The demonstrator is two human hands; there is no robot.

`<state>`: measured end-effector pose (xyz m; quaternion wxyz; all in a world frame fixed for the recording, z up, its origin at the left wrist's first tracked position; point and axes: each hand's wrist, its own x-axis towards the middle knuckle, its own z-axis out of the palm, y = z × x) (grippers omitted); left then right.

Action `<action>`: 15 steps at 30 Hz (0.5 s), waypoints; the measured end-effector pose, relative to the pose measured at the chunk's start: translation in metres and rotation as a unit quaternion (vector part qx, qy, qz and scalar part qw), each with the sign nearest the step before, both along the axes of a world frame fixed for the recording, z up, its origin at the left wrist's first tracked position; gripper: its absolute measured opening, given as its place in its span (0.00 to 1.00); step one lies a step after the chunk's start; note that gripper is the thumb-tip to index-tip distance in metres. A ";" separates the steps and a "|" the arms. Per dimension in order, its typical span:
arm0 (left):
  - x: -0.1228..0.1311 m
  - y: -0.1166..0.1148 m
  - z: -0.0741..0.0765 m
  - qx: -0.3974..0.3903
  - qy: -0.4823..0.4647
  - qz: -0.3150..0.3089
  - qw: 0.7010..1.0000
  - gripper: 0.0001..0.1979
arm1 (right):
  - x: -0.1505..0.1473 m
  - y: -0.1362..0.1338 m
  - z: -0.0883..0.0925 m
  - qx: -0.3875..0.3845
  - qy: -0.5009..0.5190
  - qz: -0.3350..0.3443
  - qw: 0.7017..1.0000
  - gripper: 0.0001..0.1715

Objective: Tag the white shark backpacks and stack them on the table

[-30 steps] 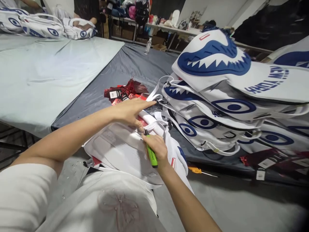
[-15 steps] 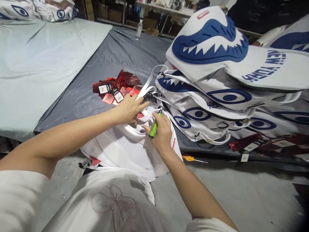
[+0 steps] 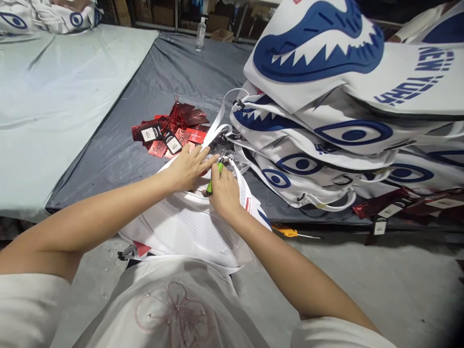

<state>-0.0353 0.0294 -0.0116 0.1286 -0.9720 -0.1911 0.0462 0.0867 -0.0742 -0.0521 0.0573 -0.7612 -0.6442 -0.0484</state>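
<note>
A white bag (image 3: 195, 224) with a dotted mesh-like panel and a red label lies against my body at the table edge. My left hand (image 3: 190, 169) rests on its upper part, fingers stretched out beside the white straps (image 3: 217, 126); its thumb is partly hidden. In my right hand (image 3: 226, 191) I grip a green tool (image 3: 214, 178) with a dark end, held near the left fingertips over the bag's top. The tool's working tip is hidden at the straps and buckles.
Red and black hang tags (image 3: 174, 128) lie beyond my left hand. To the right rises a stack of white bags (image 3: 311, 106) with blue eyes and teeth. An orange-handled tool (image 3: 286, 232) sits at the table edge. A clear bottle (image 3: 200, 34) stands farther back.
My right hand and the green tool have moved left, close against my left fingers. The bag's right side shows more of its red label. The view has shifted slightly.
</note>
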 end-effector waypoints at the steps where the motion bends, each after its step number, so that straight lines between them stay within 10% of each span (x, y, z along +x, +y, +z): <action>1: 0.000 0.001 -0.001 0.006 0.000 -0.003 1.000 0.56 | 0.001 -0.001 -0.001 0.005 0.002 0.003 1.000 0.38; 15: 0.003 0.007 -0.005 0.001 -0.013 0.010 1.000 0.49 | 0.009 0.000 -0.008 0.011 0.036 -0.002 0.999 0.39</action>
